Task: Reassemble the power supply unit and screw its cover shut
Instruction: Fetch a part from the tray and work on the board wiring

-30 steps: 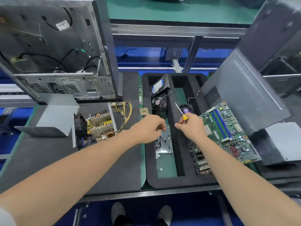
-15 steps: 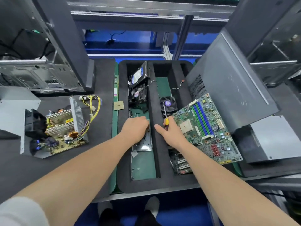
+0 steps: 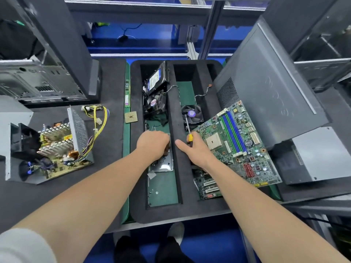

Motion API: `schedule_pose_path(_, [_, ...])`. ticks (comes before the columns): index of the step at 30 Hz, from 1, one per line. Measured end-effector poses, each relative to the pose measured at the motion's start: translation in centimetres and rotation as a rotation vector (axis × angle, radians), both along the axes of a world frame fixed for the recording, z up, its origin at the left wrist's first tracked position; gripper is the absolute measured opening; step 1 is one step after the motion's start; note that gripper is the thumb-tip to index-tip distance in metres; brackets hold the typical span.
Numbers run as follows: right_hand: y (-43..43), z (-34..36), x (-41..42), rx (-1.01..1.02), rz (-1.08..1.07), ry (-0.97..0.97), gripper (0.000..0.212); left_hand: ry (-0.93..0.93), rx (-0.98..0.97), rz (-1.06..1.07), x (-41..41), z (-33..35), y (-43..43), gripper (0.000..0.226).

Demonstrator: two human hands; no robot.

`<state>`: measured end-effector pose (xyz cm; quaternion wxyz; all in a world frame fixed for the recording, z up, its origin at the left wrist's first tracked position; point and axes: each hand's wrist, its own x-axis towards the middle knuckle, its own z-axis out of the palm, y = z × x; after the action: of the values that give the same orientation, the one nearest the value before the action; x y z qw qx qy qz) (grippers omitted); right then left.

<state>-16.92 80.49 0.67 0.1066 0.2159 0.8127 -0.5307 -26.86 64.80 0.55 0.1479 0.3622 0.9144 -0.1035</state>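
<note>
The open power supply unit (image 3: 51,149) lies at the left on the black mat, its circuit board, heat sinks and yellow wire bundle exposed. Its grey cover (image 3: 13,114) stands just behind it at the left edge. My left hand (image 3: 152,144) reaches down into the left slot of the black foam tray (image 3: 173,149), fingers curled and hidden over a metal plate (image 3: 163,164); what they pinch is hidden. My right hand (image 3: 193,149) rests on the tray's middle divider and holds a yellow-handled screwdriver (image 3: 189,130), shaft pointing away from me.
A green motherboard (image 3: 237,141) leans in the tray's right slot, with a cooler fan (image 3: 191,113) behind it. A hard drive (image 3: 156,77) stands at the far end. A loose CPU chip (image 3: 131,117) lies beside the tray. Computer cases stand at left and right.
The view has tilted down and shifted right. My left hand has dropped lower into the tray's left slot, and my right hand with the screwdriver has come down onto the divider.
</note>
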Motion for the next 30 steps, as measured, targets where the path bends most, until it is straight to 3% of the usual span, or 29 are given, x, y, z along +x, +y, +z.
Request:
schedule_pose_path(3, [0.2, 0.0, -0.1, 0.000, 0.016, -0.008, 0.047, 0.021, 0.006, -0.037, 0.0, -0.3, 0.0, 0.010])
schedule_pose_path(6, [0.2, 0.0, -0.1, 0.014, 0.023, -0.010, 0.054, 0.014, -0.013, -0.103, 0.2, -0.4, -0.1, 0.029])
schedule_pose_path(9, [0.2, 0.2, -0.1, 0.006, 0.021, -0.017, 0.053, -0.009, -0.055, -0.175, 0.3, -0.4, 0.0, 0.011])
schedule_pose_path(20, [0.0, 0.5, -0.1, -0.008, 0.002, -0.058, 0.044, -0.225, 0.123, 0.037, 0.3, 0.9, -0.3, 0.017])
schedule_pose_path(22, [-0.1, 0.9, -0.1, 0.003, -0.002, -0.055, 0.047, -0.310, 0.348, 0.114, 0.2, 1.1, -0.7, 0.015])
schedule_pose_path(25, [-0.4, 2.3, -0.4, 0.154, -0.030, 0.016, 0.054, -0.425, 0.822, 0.393, -0.1, 2.9, -2.1, 0.017])
schedule_pose_path(27, [-1.1, 3.9, -1.3, 0.209, -0.046, 0.126, 0.042, -0.507, 1.084, 0.601, -0.9, 5.0, -3.3, 0.015])
schedule_pose_path(30, [-3.8, 6.9, -3.4, 0.142, 0.030, 0.244, 0.021, -0.772, 1.582, 0.879, -2.3, 8.6, -6.1, 0.013])
